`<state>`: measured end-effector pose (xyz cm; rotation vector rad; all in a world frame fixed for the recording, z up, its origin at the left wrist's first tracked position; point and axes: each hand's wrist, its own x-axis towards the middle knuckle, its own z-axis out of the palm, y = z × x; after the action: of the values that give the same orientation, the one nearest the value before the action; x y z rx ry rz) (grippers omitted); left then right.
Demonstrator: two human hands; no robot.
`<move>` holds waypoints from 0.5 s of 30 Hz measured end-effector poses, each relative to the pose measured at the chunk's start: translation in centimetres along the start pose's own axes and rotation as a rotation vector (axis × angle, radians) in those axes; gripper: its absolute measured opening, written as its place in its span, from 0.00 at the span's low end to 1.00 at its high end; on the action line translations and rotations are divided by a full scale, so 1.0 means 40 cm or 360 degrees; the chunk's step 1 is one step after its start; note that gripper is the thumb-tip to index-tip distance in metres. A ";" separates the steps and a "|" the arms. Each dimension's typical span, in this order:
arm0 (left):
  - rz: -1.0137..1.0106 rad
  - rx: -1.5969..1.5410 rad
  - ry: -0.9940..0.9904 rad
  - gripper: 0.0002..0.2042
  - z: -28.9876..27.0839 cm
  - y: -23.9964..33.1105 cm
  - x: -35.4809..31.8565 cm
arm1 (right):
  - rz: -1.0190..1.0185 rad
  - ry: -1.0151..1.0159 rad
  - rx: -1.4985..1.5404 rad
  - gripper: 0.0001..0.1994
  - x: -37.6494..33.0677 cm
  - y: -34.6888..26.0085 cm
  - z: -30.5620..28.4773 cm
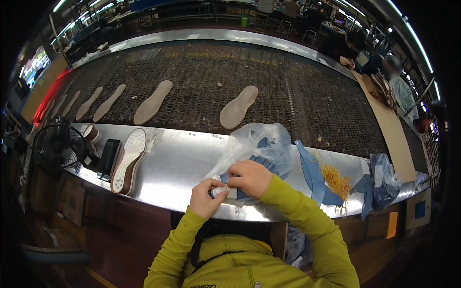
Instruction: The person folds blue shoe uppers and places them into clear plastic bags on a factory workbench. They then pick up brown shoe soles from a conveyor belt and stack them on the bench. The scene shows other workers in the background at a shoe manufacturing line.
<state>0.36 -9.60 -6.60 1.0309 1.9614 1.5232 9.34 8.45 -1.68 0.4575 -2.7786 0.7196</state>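
At the metal ledge's near edge, my left hand (205, 198) is closed, thumb and fingers pinching a small crumpled white piece (220, 191). My right hand (250, 178) meets it from the right with its fingertips on the same white piece; whether this is part of the bag or a tag, I cannot tell. Just beyond and partly under my hands lies a clear plastic bag (276, 139), with blue strips (263, 158) inside. More flat blue pieces (312, 173) lie to the right, beside a tangled bundle of yellow elastic bands (335, 181).
A shoe sole (128, 161), a black box-like case (109, 160) and a black fan (58, 146) stand at left. Beyond the metal ledge (177, 168), several insole-shaped pieces (153, 102) rest on a mesh conveyor (201, 72). Another plastic bag (384, 180) sits at right. People sit farther back.
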 end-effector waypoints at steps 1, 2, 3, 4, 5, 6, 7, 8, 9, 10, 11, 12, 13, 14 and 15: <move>-0.0167 -0.0066 0.0021 0.19 0.001 0.000 -0.001 | 0.0005 -0.0050 -0.0010 0.12 -0.006 0.015 -0.002; -0.0036 -0.0039 0.0046 0.19 0.002 0.002 -0.002 | 0.0113 0.0040 0.0043 0.14 -0.020 0.024 -0.003; 0.0063 0.0011 0.0063 0.18 0.004 0.005 0.001 | 0.0237 0.0139 0.0100 0.16 -0.037 0.033 -0.007; 0.0106 0.0076 0.0064 0.18 0.005 0.014 0.001 | 0.0406 0.0183 0.0149 0.18 -0.053 0.041 -0.014; 0.0179 0.0266 -0.0008 0.18 0.010 0.023 0.012 | 0.0438 0.0241 0.0112 0.19 -0.068 0.059 -0.031; 0.0177 0.0470 -0.0112 0.18 0.007 0.038 0.014 | 0.0532 0.0241 0.0085 0.20 -0.078 0.068 -0.047; 0.0147 0.0658 -0.0217 0.19 0.007 0.054 0.023 | 0.0651 0.0230 0.0021 0.21 -0.086 0.079 -0.065; 0.0147 0.0871 -0.0328 0.21 0.008 0.072 0.036 | 0.0740 0.0223 0.0057 0.22 -0.088 0.089 -0.081; 0.0105 0.1066 -0.0445 0.23 0.012 0.089 0.049 | 0.0833 0.0229 0.0026 0.21 -0.094 0.094 -0.098; 0.0087 0.1264 -0.0535 0.25 0.021 0.105 0.065 | 0.0951 0.0233 -0.0004 0.21 -0.103 0.097 -0.115; 0.0002 0.1311 -0.0634 0.26 0.032 0.119 0.085 | 0.0948 0.0302 -0.0024 0.21 -0.110 0.099 -0.127; -0.0058 0.1360 -0.0708 0.28 0.049 0.130 0.107 | 0.1085 0.0319 0.0034 0.20 -0.116 0.101 -0.134; -0.0120 0.1398 -0.0768 0.29 0.066 0.139 0.122 | 0.1105 0.0401 0.0101 0.20 -0.123 0.100 -0.137; -0.0091 0.1402 -0.0765 0.29 0.084 0.146 0.132 | 0.1158 0.0491 0.0172 0.19 -0.131 0.099 -0.136; -0.0061 0.1397 -0.0750 0.29 0.103 0.150 0.143 | 0.1166 0.0546 0.0324 0.18 -0.141 0.094 -0.132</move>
<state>1.52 -1.91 -1.54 1.4850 2.2593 0.2696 14.01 15.61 -0.49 -0.6397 -2.5098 1.1025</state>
